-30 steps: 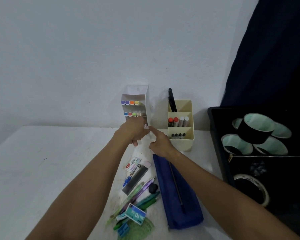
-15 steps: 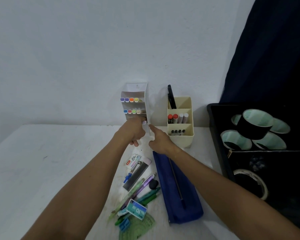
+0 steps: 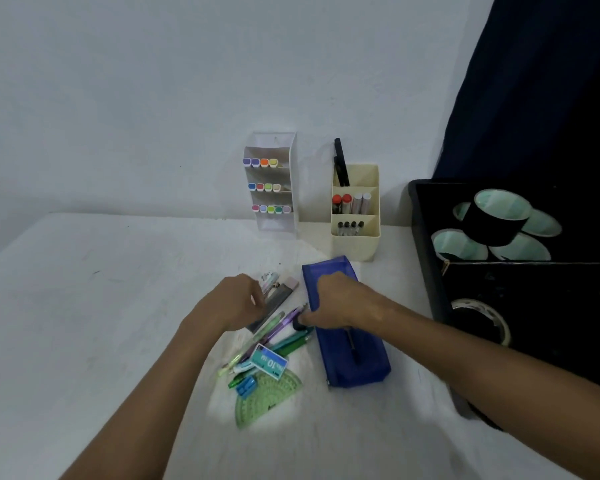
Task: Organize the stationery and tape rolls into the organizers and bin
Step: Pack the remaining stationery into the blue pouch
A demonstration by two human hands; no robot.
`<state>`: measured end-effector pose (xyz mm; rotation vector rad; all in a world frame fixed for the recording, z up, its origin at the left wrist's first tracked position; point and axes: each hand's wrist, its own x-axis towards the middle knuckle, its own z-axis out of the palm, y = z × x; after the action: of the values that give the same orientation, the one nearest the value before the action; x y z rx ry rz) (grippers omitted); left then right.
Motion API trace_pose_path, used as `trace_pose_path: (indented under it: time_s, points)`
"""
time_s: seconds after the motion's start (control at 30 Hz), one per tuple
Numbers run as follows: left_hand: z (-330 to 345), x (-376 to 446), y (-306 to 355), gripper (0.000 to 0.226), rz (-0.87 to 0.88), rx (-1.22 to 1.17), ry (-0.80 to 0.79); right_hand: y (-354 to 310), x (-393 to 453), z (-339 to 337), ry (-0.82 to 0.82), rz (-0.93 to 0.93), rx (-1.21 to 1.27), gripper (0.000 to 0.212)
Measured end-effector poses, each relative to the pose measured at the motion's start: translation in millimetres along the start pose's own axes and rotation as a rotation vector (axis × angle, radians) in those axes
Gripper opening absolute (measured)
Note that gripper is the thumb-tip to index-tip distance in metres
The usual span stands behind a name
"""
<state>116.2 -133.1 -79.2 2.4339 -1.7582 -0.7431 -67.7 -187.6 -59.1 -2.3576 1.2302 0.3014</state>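
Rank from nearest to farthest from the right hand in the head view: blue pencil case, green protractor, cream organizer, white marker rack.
From the right hand:
1. Blue pencil case, directly under it.
2. Green protractor, down and to the left, nearer the person.
3. Cream organizer, behind, by the wall.
4. White marker rack, back left, by the wall.

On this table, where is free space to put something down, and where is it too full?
Bare: the table left of the white organizer and left hand, plus the front edge below the protractor. Crowded: the pen pile beside the blue pouch.
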Motion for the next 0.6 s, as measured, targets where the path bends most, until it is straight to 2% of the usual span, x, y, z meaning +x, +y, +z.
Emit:
trace_pose_path:
  time_s: [0.13,0.23,0.3,0.43,0.5,0.6]
  points:
    - [7.9,-20.7,1.1,0.008,0.105,-0.053,-0.067,1.2,-5.0,12.5,-0.018,-0.008,-0.092,0.04]
    - [14.9,-30.8,6.2,0.008,0.177,-0.116,-0.057,6.7,-8.6,3.3,-0.029,0.025,0.019,0.033]
    - [18.4,-35.7,6.7,0.021,0.171,-0.116,-0.082,13.9,-12.6,-5.8,-0.008,0.066,0.106,0.025]
    - [23.8,-43.4,1.7,0.055,0.155,0.098,-0.174,35.3,-27.4,-15.3,0.092,0.092,0.248,0.014]
    - [25.5,-43.8,-2.0,0.045,0.133,0.03,-0.157,49.1,-34.6,-16.4,0.149,0.082,0.345,0.019]
    - [25.5,-35.1,-1.9,0.016,0.098,-0.112,0.055,65.3,-39.5,-14.9,0.234,0.066,0.445,0.033]
